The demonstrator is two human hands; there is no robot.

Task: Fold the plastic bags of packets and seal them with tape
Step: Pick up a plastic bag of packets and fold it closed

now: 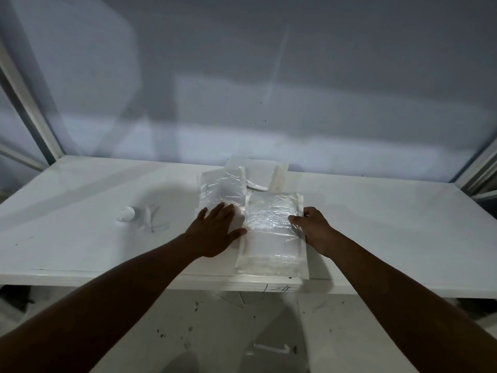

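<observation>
glossy crinkled plastic bag, matt white table

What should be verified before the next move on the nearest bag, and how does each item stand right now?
1. The nearest bag lies flat on the table: ok.
2. The right hand pinches its right edge, thumb on top: ok.
3. The left hand lies flat and open beside its left edge: ok.
4. Open end folded over: cannot tell, the clear plastic blurs it.
5. Tape at hand: cannot tell; a white roll-like object lies to the left, too blurred to name.
</observation>
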